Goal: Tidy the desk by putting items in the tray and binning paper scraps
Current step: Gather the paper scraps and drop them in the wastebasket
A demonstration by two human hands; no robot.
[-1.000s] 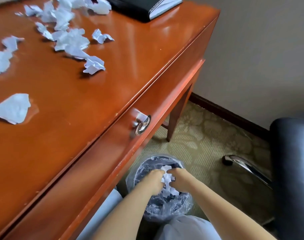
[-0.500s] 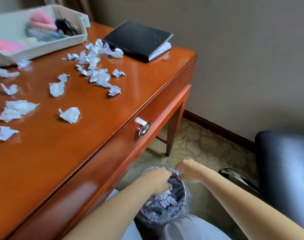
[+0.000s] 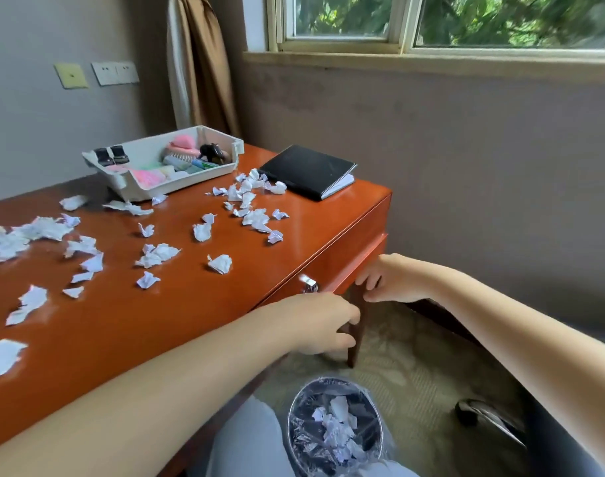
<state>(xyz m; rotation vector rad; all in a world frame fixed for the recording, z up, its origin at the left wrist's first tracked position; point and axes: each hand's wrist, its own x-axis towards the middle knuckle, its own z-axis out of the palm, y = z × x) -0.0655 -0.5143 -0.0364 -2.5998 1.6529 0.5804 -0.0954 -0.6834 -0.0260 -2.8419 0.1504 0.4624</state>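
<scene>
Hovering empty, fingers loose: left hand [image 3: 315,321], right hand [image 3: 390,280]; scraps [image 3: 220,264] look light, soft, crushable, so scoop bunches, pinch strays.

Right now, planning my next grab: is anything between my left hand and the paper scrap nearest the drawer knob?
Nothing visible. The left hand hangs empty at the desk edge; only bare wood lies between it and the paper scrap.

Soft daylight comes in from the window [image 3: 342,15] at upper right, and I get a bright, even picture. The polished desk [image 3: 156,321] shows pale sheen near its right edge. The paper scraps [image 3: 220,263] cast faint, short shadows. The bin liner [image 3: 371,432] glints. The foliage [image 3: 535,18] outside is smeared, and straight lines bow towards the edges.
</scene>
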